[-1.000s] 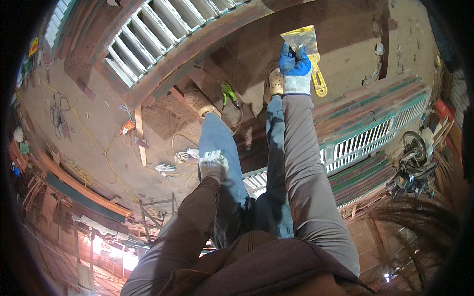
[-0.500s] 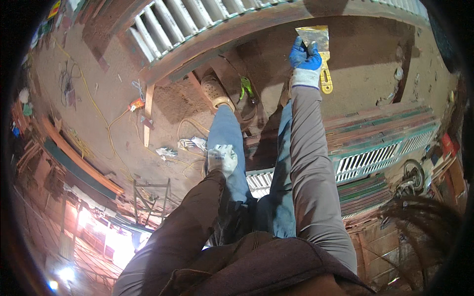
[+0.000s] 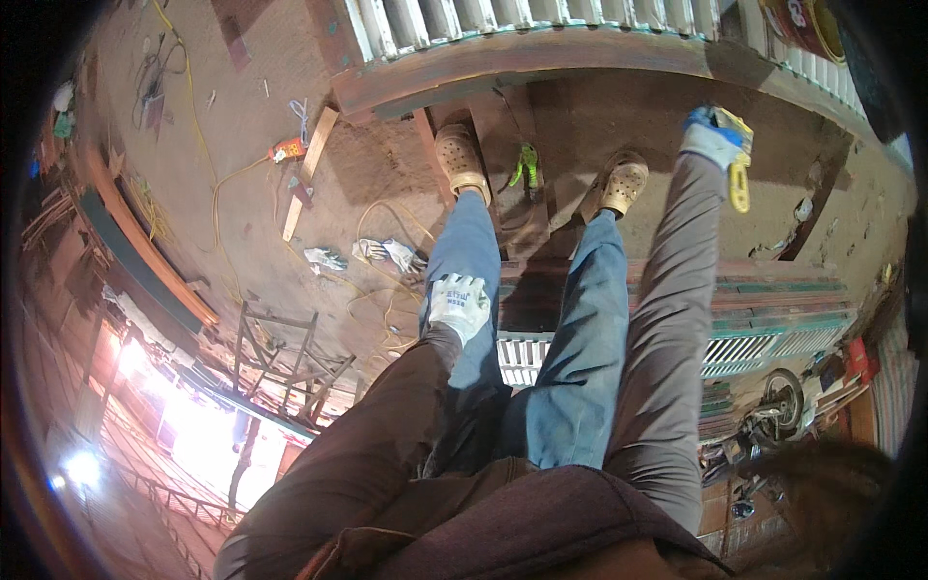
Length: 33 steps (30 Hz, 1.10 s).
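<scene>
My left hand [image 3: 460,305], in a white work glove, lies over my bent left knee. Its fingers are stretched forward and hold nothing. Far out to the right, my right hand [image 3: 713,141] in a white and blue glove is closed around a putty knife [image 3: 739,186]. The knife's yellow handle sticks out below the hand, while most of its blade is hidden or foreshortened. This hand is close to the brown wooden frame [image 3: 541,72] of a white slatted shutter panel [image 3: 541,14], just beneath its near edge.
At the top right, a bucket [image 3: 810,27] stands by the panel. Green-palmed gloves or a green tool [image 3: 526,166] lie between my feet. White gloves [image 3: 387,253], yellow cord [image 3: 215,232] and an orange socket block [image 3: 287,149] are on the floor at left. Slatted panels [image 3: 773,350] lie stacked at right.
My right hand has moved to the right with the putty knife, whose blade now shows less. The view has shifted, bringing the bucket and my right shoe into sight. My left hand stays on the knee.
</scene>
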### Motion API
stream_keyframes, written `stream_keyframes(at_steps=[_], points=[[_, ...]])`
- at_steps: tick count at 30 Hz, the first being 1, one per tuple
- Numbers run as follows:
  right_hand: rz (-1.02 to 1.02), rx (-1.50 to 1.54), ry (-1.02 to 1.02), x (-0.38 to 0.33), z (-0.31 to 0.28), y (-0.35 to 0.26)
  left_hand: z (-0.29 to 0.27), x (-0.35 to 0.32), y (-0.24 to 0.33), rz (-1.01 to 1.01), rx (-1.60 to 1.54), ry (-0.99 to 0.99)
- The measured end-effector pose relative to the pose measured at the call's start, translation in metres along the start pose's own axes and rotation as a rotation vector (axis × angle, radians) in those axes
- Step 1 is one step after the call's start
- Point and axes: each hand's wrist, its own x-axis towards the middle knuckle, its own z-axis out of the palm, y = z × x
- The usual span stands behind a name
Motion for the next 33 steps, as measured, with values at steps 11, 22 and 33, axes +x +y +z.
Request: stream_keyframes(at_steps=[11,22,33], points=[[-0.298,-1.452,-0.049,-0.033,-0.054,-0.142,-0.004,0.004,0.001,0.013,-0.042,-0.044],[-0.504,0.926,-0.03,-0.205,0.017,-0.062,-0.006,0.002,0.002,-0.002,-0.078,-0.027],[-1.646,-0.422,-0.127,-0.185,0.05,-0.128,0.001,0.004,-0.001,0.007,-0.126,-0.025]])
